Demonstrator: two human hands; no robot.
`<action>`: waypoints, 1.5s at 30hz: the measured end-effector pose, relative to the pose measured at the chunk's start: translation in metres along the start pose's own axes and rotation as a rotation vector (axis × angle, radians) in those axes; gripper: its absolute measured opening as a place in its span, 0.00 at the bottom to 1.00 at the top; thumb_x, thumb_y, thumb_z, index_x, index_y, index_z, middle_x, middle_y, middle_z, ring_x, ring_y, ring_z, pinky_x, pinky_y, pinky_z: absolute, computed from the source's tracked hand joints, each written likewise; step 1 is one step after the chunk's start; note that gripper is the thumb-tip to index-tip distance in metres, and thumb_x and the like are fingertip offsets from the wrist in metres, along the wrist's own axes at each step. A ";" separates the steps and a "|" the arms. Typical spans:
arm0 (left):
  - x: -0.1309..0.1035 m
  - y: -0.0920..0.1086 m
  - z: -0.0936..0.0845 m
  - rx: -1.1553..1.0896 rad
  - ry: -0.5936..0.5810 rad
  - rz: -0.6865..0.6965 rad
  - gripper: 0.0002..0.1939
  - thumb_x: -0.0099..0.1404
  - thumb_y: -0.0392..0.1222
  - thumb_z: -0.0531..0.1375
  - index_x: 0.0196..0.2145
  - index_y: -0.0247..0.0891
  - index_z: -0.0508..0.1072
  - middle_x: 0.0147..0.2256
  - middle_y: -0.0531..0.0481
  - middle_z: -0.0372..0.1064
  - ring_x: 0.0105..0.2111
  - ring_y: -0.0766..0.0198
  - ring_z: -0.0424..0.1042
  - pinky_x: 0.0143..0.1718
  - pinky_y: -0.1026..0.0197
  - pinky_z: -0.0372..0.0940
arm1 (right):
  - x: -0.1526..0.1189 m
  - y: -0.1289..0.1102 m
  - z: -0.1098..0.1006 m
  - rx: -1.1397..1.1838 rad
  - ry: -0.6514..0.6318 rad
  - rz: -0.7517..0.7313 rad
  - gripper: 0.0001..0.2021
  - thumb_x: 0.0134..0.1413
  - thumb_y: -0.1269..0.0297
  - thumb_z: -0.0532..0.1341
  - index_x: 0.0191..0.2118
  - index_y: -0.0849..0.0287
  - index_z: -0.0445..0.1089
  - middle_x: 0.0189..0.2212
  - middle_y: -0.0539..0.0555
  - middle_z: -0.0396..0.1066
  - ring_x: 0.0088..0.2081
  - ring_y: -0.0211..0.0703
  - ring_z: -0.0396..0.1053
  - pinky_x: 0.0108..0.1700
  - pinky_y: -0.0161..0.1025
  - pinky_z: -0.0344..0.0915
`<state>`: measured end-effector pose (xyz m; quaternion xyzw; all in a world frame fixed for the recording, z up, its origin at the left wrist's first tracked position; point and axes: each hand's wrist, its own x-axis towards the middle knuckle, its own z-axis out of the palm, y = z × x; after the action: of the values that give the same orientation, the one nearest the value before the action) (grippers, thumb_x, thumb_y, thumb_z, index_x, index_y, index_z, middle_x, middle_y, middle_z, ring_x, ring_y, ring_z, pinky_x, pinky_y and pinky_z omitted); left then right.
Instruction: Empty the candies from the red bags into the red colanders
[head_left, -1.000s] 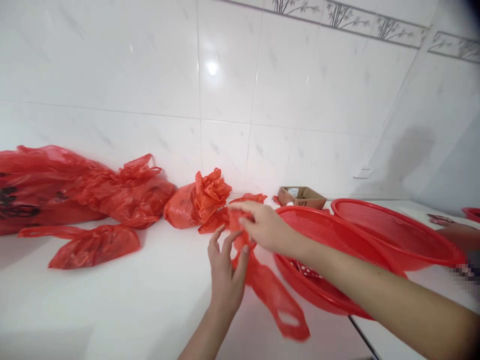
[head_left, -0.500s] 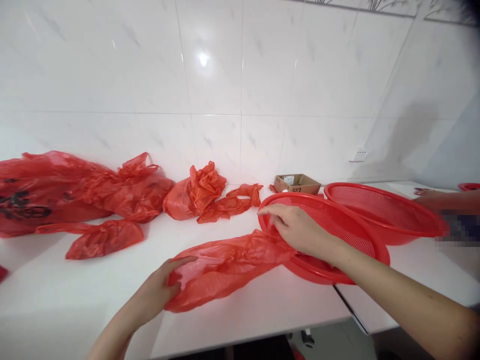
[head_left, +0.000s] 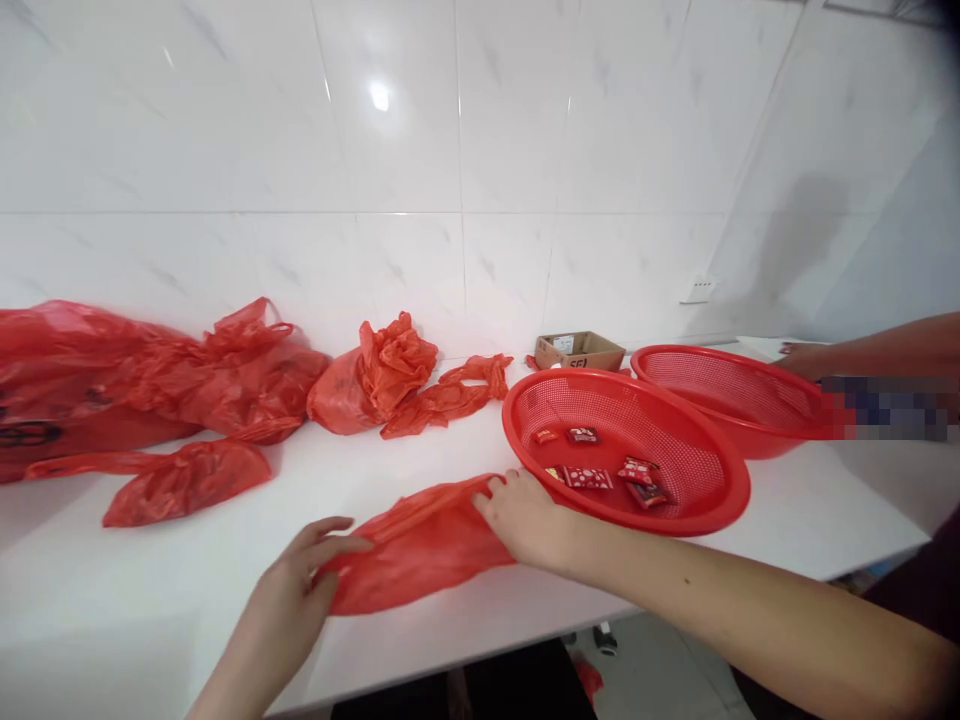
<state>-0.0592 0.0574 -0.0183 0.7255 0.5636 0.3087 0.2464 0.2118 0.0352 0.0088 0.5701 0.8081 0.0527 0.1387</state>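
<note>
A thin red plastic bag [head_left: 427, 548] lies stretched over the white table between my hands. My left hand [head_left: 300, 580] is closed on the bag's left end, thumb below and fingers above. On the bag's right end rests my right hand [head_left: 521, 515], its fingers bent onto the plastic and gripping it. Just beyond my right wrist stands a red perforated basket [head_left: 705, 450]. Several small wrapped packets [head_left: 587, 477] lie in its bottom.
A second red basket [head_left: 750, 440] stands behind, near another person's arm [head_left: 892, 345]. A cardboard box [head_left: 581, 352] sits by the wall. Filled red bags [head_left: 255, 375] and a smaller red bag [head_left: 191, 480] lie on the table [head_left: 202, 600] at left.
My right hand has moved from over the basket down onto the bag's right end. The packets in the basket have come into view. The other person's arm reaches further in.
</note>
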 end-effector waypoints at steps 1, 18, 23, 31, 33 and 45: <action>0.000 -0.011 -0.004 0.080 0.071 -0.020 0.18 0.50 0.47 0.53 0.32 0.48 0.82 0.49 0.47 0.72 0.40 0.51 0.74 0.38 0.53 0.68 | 0.002 0.002 0.006 0.007 -0.031 -0.003 0.25 0.49 0.72 0.64 0.56 0.66 0.68 0.44 0.70 0.73 0.45 0.62 0.73 0.44 0.52 0.68; -0.031 -0.014 0.076 0.322 0.539 -0.015 0.32 0.59 0.52 0.59 0.59 0.40 0.63 0.68 0.39 0.31 0.65 0.35 0.45 0.61 0.35 0.51 | -0.028 0.130 -0.014 0.377 -0.059 0.217 0.30 0.47 0.62 0.66 0.59 0.52 0.66 0.52 0.61 0.69 0.47 0.55 0.71 0.43 0.42 0.66; -0.022 -0.033 0.079 0.231 0.469 -0.062 0.33 0.59 0.47 0.57 0.62 0.39 0.60 0.68 0.39 0.30 0.64 0.37 0.48 0.59 0.38 0.57 | -0.032 0.135 0.035 0.392 -0.197 0.147 0.29 0.48 0.63 0.63 0.59 0.49 0.65 0.54 0.61 0.65 0.37 0.48 0.73 0.33 0.39 0.65; -0.015 -0.048 0.062 0.118 0.241 -0.228 0.27 0.60 0.51 0.54 0.56 0.39 0.65 0.49 0.41 0.71 0.45 0.47 0.73 0.48 0.47 0.67 | -0.021 0.133 0.037 0.554 -0.089 0.054 0.12 0.47 0.72 0.60 0.41 0.56 0.69 0.40 0.53 0.69 0.29 0.37 0.65 0.30 0.34 0.61; -0.017 -0.045 0.055 0.048 0.215 -0.306 0.24 0.58 0.55 0.56 0.48 0.41 0.71 0.45 0.44 0.75 0.43 0.48 0.74 0.46 0.49 0.68 | -0.017 0.143 0.037 0.622 -0.044 0.056 0.11 0.44 0.74 0.61 0.37 0.57 0.67 0.35 0.51 0.69 0.31 0.38 0.65 0.33 0.34 0.62; -0.023 0.025 0.027 -0.366 0.269 -0.212 0.20 0.54 0.60 0.60 0.32 0.40 0.68 0.27 0.51 0.70 0.26 0.59 0.70 0.28 0.59 0.64 | -0.053 0.099 -0.055 1.647 0.383 -0.001 0.16 0.53 0.56 0.66 0.41 0.55 0.61 0.30 0.47 0.65 0.27 0.32 0.67 0.29 0.31 0.68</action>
<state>-0.0269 0.0283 -0.0235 0.5580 0.5988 0.4721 0.3274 0.3028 0.0243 0.0938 0.4701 0.5980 -0.4574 -0.4606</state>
